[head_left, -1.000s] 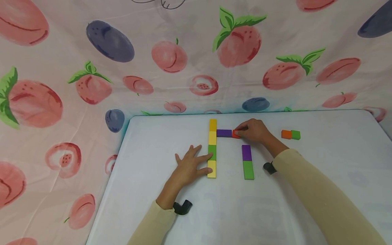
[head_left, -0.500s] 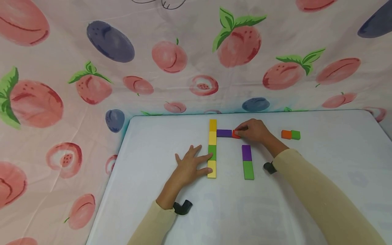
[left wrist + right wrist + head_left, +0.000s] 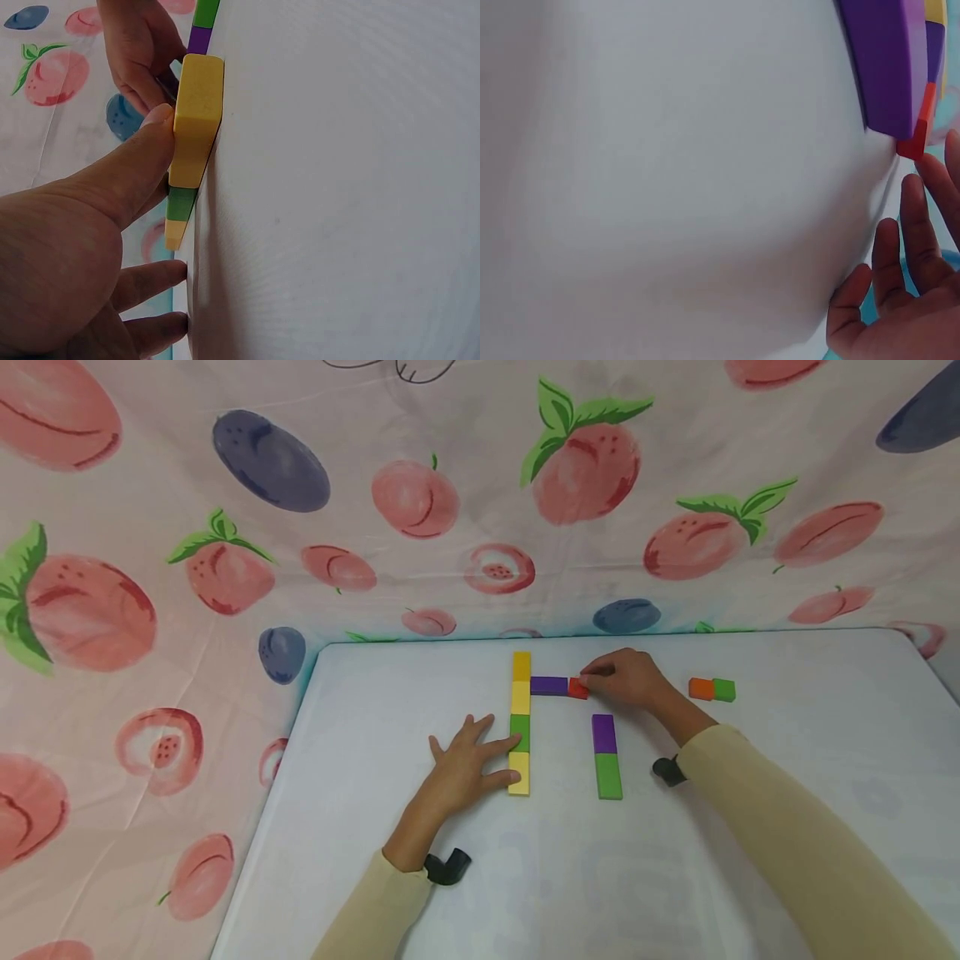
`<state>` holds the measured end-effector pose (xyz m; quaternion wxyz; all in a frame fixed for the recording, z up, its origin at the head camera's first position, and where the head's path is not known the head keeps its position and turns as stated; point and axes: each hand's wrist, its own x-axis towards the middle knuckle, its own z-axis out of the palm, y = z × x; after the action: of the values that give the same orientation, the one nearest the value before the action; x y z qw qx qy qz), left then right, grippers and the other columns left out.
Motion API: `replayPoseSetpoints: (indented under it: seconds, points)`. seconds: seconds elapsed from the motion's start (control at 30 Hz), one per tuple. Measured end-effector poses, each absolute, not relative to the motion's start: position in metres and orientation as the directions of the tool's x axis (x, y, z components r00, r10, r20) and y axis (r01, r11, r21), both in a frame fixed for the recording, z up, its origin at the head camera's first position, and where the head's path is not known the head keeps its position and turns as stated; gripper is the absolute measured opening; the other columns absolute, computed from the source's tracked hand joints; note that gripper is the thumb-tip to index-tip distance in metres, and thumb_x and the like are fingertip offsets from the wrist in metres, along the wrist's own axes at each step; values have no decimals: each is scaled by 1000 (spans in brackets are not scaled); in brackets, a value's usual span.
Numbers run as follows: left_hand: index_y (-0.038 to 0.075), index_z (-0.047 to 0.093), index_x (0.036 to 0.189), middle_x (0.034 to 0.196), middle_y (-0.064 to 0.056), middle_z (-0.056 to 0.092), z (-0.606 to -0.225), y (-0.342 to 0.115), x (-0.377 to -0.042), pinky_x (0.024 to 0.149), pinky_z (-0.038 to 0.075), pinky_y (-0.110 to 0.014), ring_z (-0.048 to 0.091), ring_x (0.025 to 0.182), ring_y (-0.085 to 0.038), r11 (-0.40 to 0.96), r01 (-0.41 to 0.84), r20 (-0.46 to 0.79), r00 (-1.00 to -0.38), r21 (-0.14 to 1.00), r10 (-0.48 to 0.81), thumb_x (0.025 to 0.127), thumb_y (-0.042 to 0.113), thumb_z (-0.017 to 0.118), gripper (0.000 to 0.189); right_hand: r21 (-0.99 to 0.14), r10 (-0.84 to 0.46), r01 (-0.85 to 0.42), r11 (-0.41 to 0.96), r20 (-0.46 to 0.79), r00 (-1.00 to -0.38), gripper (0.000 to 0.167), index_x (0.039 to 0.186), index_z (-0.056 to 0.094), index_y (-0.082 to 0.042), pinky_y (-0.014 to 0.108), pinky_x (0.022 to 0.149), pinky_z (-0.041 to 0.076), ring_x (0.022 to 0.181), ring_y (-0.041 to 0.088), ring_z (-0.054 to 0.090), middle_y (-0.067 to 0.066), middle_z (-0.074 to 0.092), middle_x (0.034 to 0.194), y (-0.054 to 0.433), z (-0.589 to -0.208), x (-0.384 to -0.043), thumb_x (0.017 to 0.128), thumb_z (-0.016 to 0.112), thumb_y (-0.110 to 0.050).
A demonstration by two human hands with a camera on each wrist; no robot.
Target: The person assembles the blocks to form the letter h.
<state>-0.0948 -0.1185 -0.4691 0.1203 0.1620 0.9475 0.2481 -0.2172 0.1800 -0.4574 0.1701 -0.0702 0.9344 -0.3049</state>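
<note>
1. The right hand (image 3: 622,681) has a narrow but loose grip: thumb and forefinger are close together at the outer end of a small, bright red rectangular block (image 3: 577,689), the other fingers easy and unclenched. Whether the tips touch it I cannot tell.
2. Just left of that grip, past the red block, lies a longer dark purple rectangular block (image 3: 549,686), with a thin pale line between the two; its other end meets a column of blocks.
3. The left hand (image 3: 461,768) is spread wide, forefinger on a green rectangular block (image 3: 519,727) and thumb on top of a pale yellow rectangular block (image 3: 521,764), the column's nearest piece to the person.
4. Farther out beyond the left forefinger, the same column continues with a yellow block (image 3: 521,699), which the purple one meets, and a deeper yellow block (image 3: 522,667) at the far end.
5. Nearer the person than the right grip, a violet block (image 3: 604,734) and a light green block (image 3: 609,777) lie end to end.
6. Well to the right of the right hand, an orange block (image 3: 701,689) touches a small green block (image 3: 724,691).
7. All lie on a white worktop (image 3: 690,877); beyond it hangs pale pink cloth (image 3: 480,502) printed with fruit.
</note>
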Motion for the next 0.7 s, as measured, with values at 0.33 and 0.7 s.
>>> replayPoseSetpoints:
  seconds: [0.33, 0.7]
  points:
    - [37, 60, 143, 164, -10, 37, -470, -118, -95, 107, 5, -87, 22, 156, -41, 831, 240, -155, -920, 502, 359, 88, 50, 76, 59, -619, -228, -40, 784, -227, -947, 40, 128, 72, -12, 49, 97, 51, 117, 32, 57, 11, 70, 123, 205, -443, -215, 100, 65, -39]
    - [36, 60, 143, 164, -10, 37, -471, -118, -95, 107, 5, -87, 21, 156, -41, 831, 237, -159, -920, 503, 358, 88, 50, 76, 59, -574, -172, -32, 818, -191, -966, 53, 131, 69, -9, 55, 97, 51, 119, 36, 56, 16, 69, 125, 247, -430, -208, 99, 62, -51]
